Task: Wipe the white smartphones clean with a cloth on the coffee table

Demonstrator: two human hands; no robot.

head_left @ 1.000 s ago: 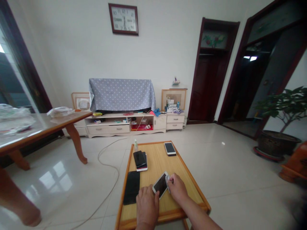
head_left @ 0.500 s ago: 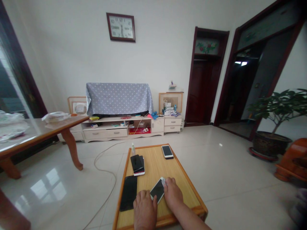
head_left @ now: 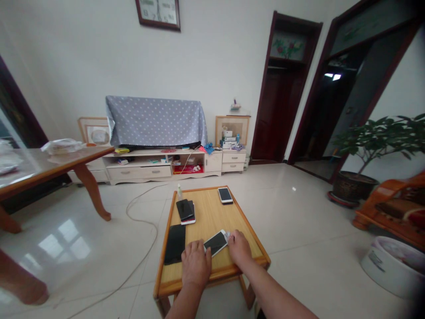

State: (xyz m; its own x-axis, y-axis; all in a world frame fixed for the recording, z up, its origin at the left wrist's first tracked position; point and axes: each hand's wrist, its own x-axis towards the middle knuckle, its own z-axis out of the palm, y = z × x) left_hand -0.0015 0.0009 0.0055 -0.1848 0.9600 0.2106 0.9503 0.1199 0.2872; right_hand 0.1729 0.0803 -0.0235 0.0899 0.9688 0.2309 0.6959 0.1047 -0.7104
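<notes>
A white-framed smartphone (head_left: pixel 215 243) with a dark screen lies slanted on the small wooden table (head_left: pixel 212 206). My left hand (head_left: pixel 196 262) grips its lower left end, thumb along the near edge. At the upper right end, my right hand (head_left: pixel 239 248) is closed on a small whitish crumpled wipe (head_left: pixel 227 235) pressed against the phone's edge. Left of my hands lies a black tablet (head_left: pixel 175 243). Beyond it is a stack of phones (head_left: pixel 185 210), with a small clear bottle (head_left: pixel 179 191) behind. Another white phone (head_left: pixel 225 195) rests on a dark one at the far right corner.
A larger wooden table (head_left: pixel 66 161) with plastic-wrapped items stands at the left. A cable (head_left: pixel 156 235) runs over the tiled floor. Along the wall is a low cabinet (head_left: pixel 142 173). A potted plant (head_left: pixel 355 186) and a white bucket (head_left: pixel 393 266) are at the right.
The view has tipped down, bringing the bucket and table legs into sight. The phone between my hands has turned flatter, its right end swung clockwise. Both hands stay on their holds.
</notes>
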